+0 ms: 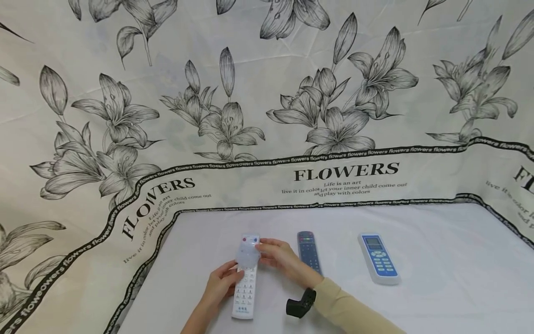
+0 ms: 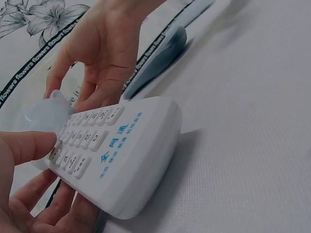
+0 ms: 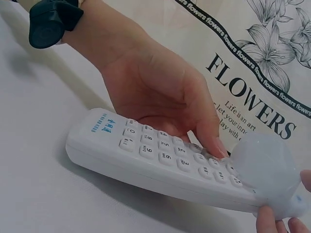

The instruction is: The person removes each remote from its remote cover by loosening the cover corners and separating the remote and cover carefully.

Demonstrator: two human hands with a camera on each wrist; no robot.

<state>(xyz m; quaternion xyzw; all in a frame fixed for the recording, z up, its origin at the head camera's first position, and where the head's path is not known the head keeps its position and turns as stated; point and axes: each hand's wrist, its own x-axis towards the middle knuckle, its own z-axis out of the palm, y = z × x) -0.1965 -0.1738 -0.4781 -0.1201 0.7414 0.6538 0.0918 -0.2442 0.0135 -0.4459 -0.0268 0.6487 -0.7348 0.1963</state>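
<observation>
A long white remote control with pale keys lies lengthwise on the white-covered table. My left hand grips its left side; in the left wrist view the thumb lies on the key face and the fingers curl beneath. Over the upper keys sits a soft-looking, translucent pale-blue lump, bulging like a bubble in the right wrist view. My right hand pinches this lump at the remote's upper right edge. Its fingertips show at the lump's lower side; part of the grip is hidden.
A dark blue-grey remote control lies just right of the white one, partly behind my right forearm. Farther right is a white remote with blue keys and a small screen. A flower-printed cloth rises behind the table.
</observation>
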